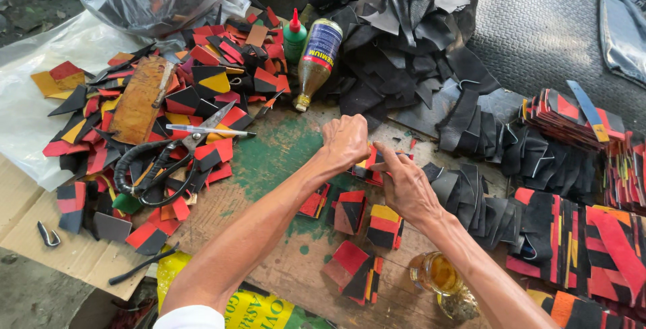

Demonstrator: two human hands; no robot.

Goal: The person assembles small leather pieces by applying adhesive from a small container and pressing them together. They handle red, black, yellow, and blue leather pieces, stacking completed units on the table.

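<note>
Both hands meet over the middle of the worktop (282,157), a worn wooden board with green paint patches. The left hand (346,142) is curled into a loose fist, knuckles up, its fingers closed on the top of a small stack of red, black and yellow pieces (369,165). The right hand (407,188) lies just beside it, fingers bent and touching the same stack from the other side. The stack sits on the worktop directly under and between the two hands; how firmly either hand pinches it cannot be told, since the fingertips are hidden.

Just nearer the person than the hands lie four further small stacks of the same coloured pieces (350,211), set apart from one another. Below the right wrist stands a small glass jar of amber liquid (437,274).

To the left of the left hand, well apart, a wide scatter of loose red, black and yellow offcuts (202,87) covers the board. On it rest large black-handled scissors (158,164), a pen (208,130) and a brown strip of leather (138,100).

Beyond the hands stand a green glue bottle with a red tip (294,36) and a brown bottle lying tilted (316,63), beside a heap of black scraps (404,40). To the right of the right hand lie folded black pieces (484,201) and rows of assembled red and black panels (592,235).
</note>
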